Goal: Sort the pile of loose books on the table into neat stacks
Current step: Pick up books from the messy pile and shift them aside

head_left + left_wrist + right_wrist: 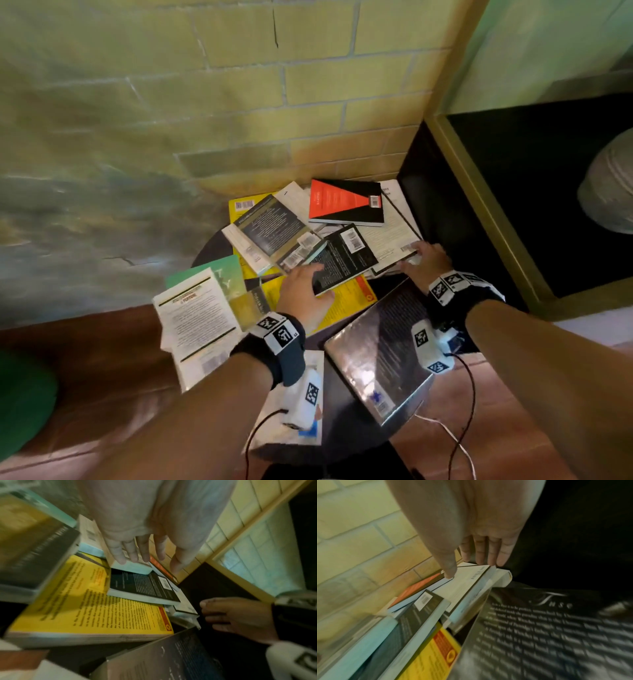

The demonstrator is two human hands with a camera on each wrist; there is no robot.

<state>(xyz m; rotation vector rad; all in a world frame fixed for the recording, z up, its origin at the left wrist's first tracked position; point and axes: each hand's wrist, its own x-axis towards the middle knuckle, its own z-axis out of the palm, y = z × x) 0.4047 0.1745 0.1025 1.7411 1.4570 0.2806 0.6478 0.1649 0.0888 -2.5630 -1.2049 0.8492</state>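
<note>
A loose pile of books covers a small dark round table. My left hand lies with straight fingers on the left edge of a black paperback, which sits on a yellow book. In the left wrist view my left hand's fingers reach out flat over pale book edges. My right hand touches the near corner of a white book. Its thumb rests on the cover and its straight fingers stand at the edge. A red-and-black book lies at the back.
A large glossy dark hardcover leans at the table's front, under my right wrist. White and green books overhang the left side. A brick wall stands behind, a dark cabinet to the right and a brown seat to the left.
</note>
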